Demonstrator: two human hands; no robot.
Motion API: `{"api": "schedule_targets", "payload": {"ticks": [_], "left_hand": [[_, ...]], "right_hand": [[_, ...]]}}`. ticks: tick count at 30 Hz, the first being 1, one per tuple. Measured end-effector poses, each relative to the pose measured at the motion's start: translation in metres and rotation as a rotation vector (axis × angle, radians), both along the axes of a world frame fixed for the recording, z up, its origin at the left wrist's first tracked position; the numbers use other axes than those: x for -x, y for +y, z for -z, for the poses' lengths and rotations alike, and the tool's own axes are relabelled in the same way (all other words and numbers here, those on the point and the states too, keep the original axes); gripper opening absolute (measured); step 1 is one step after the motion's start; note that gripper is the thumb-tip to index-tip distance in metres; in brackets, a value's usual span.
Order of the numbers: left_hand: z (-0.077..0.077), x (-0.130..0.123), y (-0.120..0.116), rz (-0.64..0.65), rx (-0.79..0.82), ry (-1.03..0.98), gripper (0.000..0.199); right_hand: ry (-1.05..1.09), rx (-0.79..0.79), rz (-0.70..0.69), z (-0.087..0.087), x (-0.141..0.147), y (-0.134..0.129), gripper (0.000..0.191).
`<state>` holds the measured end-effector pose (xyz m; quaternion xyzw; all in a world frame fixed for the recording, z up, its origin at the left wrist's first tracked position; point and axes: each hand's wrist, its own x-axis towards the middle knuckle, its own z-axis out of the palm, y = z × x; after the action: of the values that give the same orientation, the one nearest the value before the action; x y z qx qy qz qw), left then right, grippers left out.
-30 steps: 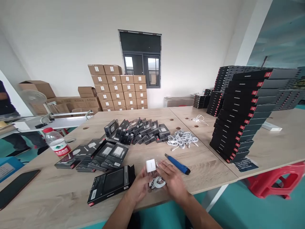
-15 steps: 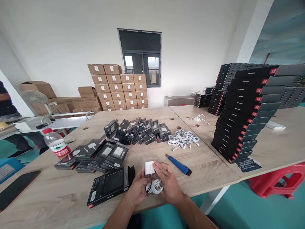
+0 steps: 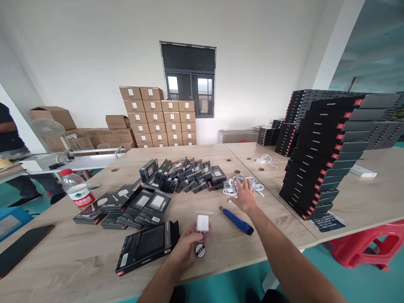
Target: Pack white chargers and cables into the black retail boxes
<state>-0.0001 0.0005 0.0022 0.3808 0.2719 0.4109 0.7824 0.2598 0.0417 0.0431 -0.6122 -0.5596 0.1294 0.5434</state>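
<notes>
My left hand grips a clear plastic tray near the table's front edge. A white charger plug sits in its upper part, with the metal prongs pointing toward me. Below it shows a round black-and-white piece. My right hand is stretched out over a heap of white cables, fingers spread. Its fingertips cover part of the heap, and whether they touch it I cannot tell. A blue utility knife lies between the two hands. Left of my left hand lies an open black box.
Black retail boxes lie piled at the left and middle. A water bottle and a phone are at the far left. A tall stack of black boxes stands at the right, by a red stool.
My right hand has left the tray and moved forward and right to the cable heap. The coiled white cable that was at the tray no longer shows there. My left hand keeps hold of the tray.
</notes>
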Motion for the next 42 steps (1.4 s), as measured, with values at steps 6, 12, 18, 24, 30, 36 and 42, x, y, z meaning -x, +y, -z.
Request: {"api": "schedule_targets", "payload": {"ticks": [6, 12, 18, 24, 30, 36, 42], "left_hand": [[-0.002, -0.006, -0.011, 0.145, -0.064, 0.028, 0.034], [-0.030, 0.037, -0.005, 0.015, -0.347, 0.411, 0.059], [-0.070, 0.112, 0.028, 0.039, -0.872, 1.250, 0.059], [-0.074, 0.102, 0.030, 0.224, -0.986, 1.598, 0.068], [-0.086, 0.076, 0.005, 0.173, -0.945, 1.519, 0.089], [-0.077, 0.062, -0.008, 0.039, -0.934, 1.342, 0.101], [-0.076, 0.061, -0.003, -0.045, -0.961, 1.441, 0.102]], "right_hand": [[0.196, 0.223, -0.340, 0.025, 0.041, -0.047, 0.056], [0.955, 0.443, -0.625, 0.046, 0.068, -0.088, 0.062], [1.260, 0.286, -0.435, 0.056, 0.066, -0.094, 0.047], [1.347, 0.231, -0.387, 0.058, 0.066, -0.097, 0.049], [1.462, 0.041, -0.366, 0.043, 0.087, -0.110, 0.068], [1.234, -0.103, -0.302, 0.029, 0.118, -0.111, 0.087], [1.265, 0.053, -0.326, 0.042, 0.119, -0.118, 0.089]]}}
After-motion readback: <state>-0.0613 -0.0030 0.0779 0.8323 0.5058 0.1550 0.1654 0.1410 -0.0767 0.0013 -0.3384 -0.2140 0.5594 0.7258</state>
